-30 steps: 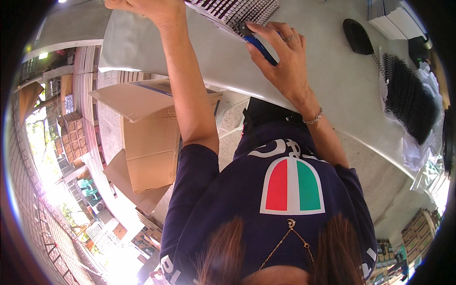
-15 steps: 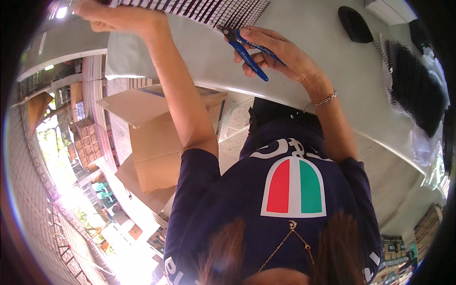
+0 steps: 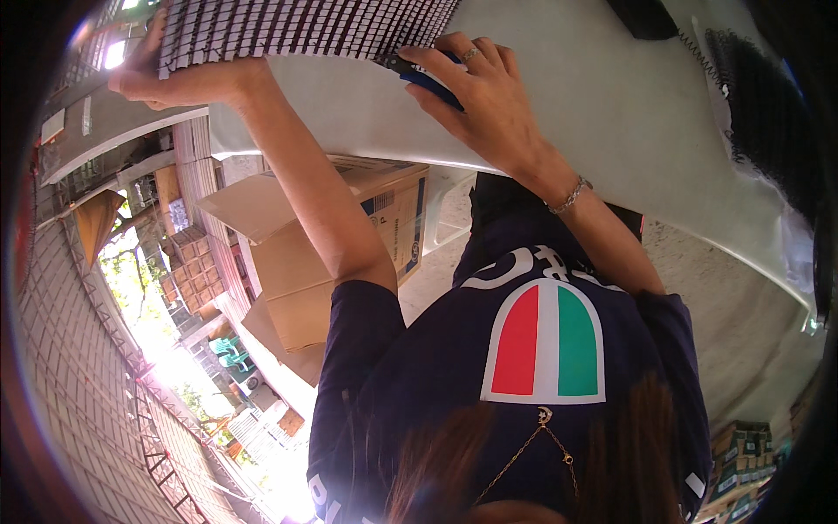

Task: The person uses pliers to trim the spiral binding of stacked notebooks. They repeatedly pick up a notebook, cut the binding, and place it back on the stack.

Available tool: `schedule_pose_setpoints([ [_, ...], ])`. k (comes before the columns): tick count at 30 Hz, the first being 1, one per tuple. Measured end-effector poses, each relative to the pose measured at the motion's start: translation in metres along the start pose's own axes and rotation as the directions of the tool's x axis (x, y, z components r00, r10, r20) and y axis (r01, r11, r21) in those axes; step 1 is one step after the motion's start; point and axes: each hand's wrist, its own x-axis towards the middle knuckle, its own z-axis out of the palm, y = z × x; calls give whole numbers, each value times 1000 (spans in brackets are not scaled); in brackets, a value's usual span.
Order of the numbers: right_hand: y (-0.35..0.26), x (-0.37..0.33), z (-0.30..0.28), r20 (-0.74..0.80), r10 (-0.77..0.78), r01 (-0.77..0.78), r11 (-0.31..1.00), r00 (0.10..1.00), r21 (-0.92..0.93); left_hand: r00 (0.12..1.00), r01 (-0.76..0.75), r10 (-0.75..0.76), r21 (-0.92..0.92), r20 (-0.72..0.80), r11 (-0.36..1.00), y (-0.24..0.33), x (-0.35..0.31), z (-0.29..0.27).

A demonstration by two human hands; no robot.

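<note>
A white-and-dark grid panel (image 3: 297, 31) reaches into the top of the view, above the table. My left hand (image 3: 196, 85) grips its left end, with the thumb showing past the edge and the other fingers partly hidden. Wrapped in my right hand (image 3: 493, 100) are blue-handled cutting pliers (image 3: 434, 86). Their dark jaws meet the panel's near edge toward its right end; whether the blades are closed on a strand is too small to tell.
The pale table (image 3: 594, 105) spreads under my hands. To the right lie a black computer mouse-like object (image 3: 644, 16) and a stack of black mesh (image 3: 772, 131) on clear plastic. An opened cardboard box (image 3: 301, 293) stands below the table's edge, by my left arm.
The panel has come nearer and lower in view with my left hand. My right hand has turned its back upward, closing round the pliers, whose jaws stay by the panel's edge.
</note>
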Motion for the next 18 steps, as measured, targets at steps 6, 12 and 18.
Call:
schedule_pose_setpoints([
  [6,-1,1,7,36,46,-48,996,998,76,999,22,-21,-15,44,1000,-1,1,-3],
  [12,3,27,-19,700,307,-757,380,645,532,990,-60,48,-95,-133,994,4,-8,20],
  [18,1,4,-7,-67,-22,18,998,998,-66,998,-29,24,-77,-61,997,5,-8,14],
])
